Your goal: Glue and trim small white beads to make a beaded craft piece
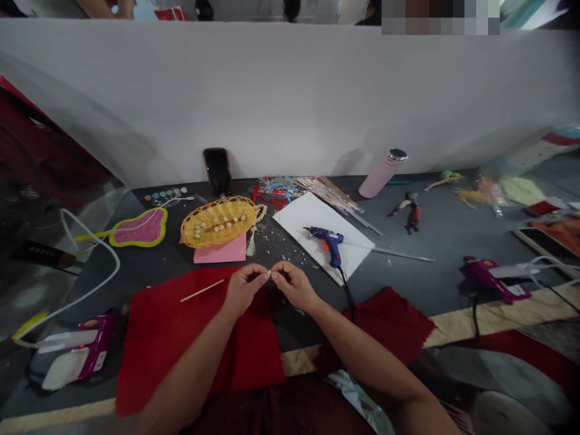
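My left hand (244, 287) and my right hand (293, 284) meet over the near edge of the dark table, above a red cloth (181, 338). Both pinch a tiny pale bead (269, 273) between their fingertips. A thin wooden stick (202, 290) lies on the red cloth just left of my left hand. A yellow woven basket (218, 221) with several small pale beads sits beyond my hands on a pink sheet (222, 251). A blue glue gun (330, 241) rests on a white sheet (317, 220) to the right of my hands.
A phone (218, 171) leans on the white partition. A pink bottle (383, 173) and pliers (410, 211) lie right. A purple glue gun (492, 278) sits far right, another purple device (77, 356) near left. A pink-and-yellow fan (138, 229) lies left. Second red cloth (389, 329) at right.
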`<state>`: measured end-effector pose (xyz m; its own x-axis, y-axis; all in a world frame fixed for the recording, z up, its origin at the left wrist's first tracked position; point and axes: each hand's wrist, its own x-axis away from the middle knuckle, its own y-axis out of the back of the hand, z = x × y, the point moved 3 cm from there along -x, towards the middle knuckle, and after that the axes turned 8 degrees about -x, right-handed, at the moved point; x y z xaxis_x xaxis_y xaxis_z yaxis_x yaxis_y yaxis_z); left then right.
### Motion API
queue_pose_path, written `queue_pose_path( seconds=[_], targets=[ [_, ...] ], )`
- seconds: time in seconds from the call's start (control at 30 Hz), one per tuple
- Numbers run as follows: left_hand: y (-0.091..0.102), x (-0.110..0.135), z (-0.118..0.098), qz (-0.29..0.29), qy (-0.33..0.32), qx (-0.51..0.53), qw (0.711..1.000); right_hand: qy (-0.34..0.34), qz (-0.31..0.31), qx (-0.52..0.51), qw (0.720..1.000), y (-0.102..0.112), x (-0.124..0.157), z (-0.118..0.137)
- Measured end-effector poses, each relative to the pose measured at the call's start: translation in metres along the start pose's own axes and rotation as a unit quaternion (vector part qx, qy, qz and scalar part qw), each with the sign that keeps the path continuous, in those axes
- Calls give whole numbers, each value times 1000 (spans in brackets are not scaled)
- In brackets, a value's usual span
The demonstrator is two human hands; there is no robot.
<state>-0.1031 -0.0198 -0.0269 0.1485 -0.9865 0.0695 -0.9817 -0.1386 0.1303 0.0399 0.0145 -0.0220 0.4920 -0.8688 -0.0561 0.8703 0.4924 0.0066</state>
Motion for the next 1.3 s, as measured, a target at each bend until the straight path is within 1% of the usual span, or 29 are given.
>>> queue_pose_path(
  seconds=[0.3,0.97,1.17,1.3],
  targets=[
    [-1,1,1,9,-4,5,1000,3,12,3,1000,0,0,0],
    [0,0,4,14,2,10,1000,14,19,1,1000,0,0,0],
    [-1,-1,6,21,0,55,998,-9,22,-31,999,1,1,-4],
    [-2,-2,6,29,8,98,995,-9,30,-58,998,2,-1,-4]
  ],
)
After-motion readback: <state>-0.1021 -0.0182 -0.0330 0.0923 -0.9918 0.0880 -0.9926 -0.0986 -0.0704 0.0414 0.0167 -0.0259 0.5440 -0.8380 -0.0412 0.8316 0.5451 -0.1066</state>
